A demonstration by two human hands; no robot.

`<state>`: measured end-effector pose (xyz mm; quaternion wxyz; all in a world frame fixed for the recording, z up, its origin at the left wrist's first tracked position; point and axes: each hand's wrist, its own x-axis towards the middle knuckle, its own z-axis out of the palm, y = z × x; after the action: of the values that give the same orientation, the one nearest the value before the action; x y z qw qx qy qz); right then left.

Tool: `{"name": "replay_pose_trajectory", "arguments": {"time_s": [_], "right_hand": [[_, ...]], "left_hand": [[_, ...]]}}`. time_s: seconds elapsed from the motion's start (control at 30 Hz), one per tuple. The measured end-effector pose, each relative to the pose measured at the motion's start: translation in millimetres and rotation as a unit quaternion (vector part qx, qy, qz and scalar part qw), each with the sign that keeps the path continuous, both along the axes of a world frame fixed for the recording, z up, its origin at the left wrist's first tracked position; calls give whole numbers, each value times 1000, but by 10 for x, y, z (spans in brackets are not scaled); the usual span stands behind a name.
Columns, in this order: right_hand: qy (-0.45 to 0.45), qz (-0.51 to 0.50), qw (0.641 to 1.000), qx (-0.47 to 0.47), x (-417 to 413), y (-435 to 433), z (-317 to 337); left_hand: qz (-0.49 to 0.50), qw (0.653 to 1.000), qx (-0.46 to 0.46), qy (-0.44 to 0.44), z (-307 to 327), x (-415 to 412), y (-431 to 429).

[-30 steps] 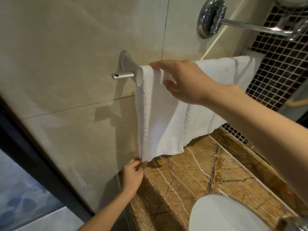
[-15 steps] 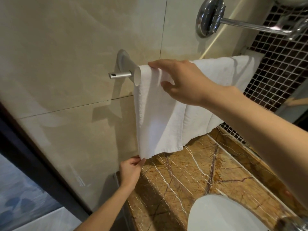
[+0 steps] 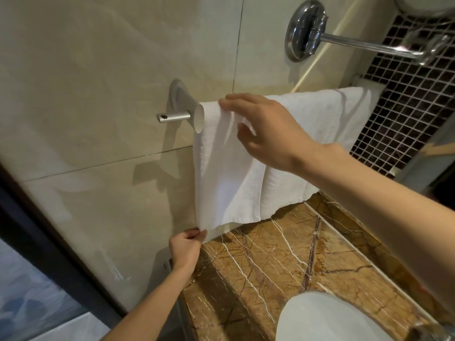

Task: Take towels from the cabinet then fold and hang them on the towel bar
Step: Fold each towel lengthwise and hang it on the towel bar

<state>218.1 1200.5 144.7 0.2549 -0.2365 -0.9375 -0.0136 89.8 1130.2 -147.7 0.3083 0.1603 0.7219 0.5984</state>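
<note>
Hardly anything has moved: the left hand (image 3: 186,249) still pinches the white towel (image 3: 229,183) by its lower corner. The right hand (image 3: 270,136) has released its grip, fingertips resting on top. Hanging looks nearly finished.

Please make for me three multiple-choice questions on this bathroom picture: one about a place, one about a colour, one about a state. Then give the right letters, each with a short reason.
1. Where is the towel?
A. on the floor
B. draped over the towel bar
C. folded on a shelf

2. What colour is the towel?
A. blue
B. brown
C. white

3. What is the left hand doing?
A. pinching the towel's lower corner
B. hanging idle
C. pressing the wall

Answers: 1 B, it hangs from the bar; 2 C, the cloth is plain white; 3 A, it grips that corner.
</note>
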Motion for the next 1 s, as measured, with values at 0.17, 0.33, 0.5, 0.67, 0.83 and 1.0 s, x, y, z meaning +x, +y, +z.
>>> {"name": "replay_pose_trajectory", "arguments": {"time_s": [0.17, 0.33, 0.5, 0.67, 0.83, 1.0], "right_hand": [[-6, -4, 1000, -19, -57, 60, 88], [-43, -8, 999, -15, -63, 65, 67], [-12, -10, 1000, -17, -69, 40, -19], [14, -11, 1000, -11, -81, 25, -121], [24, -7, 1000, -15, -79, 20, -122], [41, -4, 999, -6, -77, -6, -170]], "left_hand": [[-3, 1000, 8, 4, -21, -1, -13], [-7, 1000, 22, 16, -33, -8, -41], [-8, 1000, 24, -1, -43, -9, -59], [-10, 999, 37, -7, -39, -14, -65], [-5, 996, 85, -38, -14, -32, -76], [-6, 996, 81, -41, -16, -37, -67]]}}
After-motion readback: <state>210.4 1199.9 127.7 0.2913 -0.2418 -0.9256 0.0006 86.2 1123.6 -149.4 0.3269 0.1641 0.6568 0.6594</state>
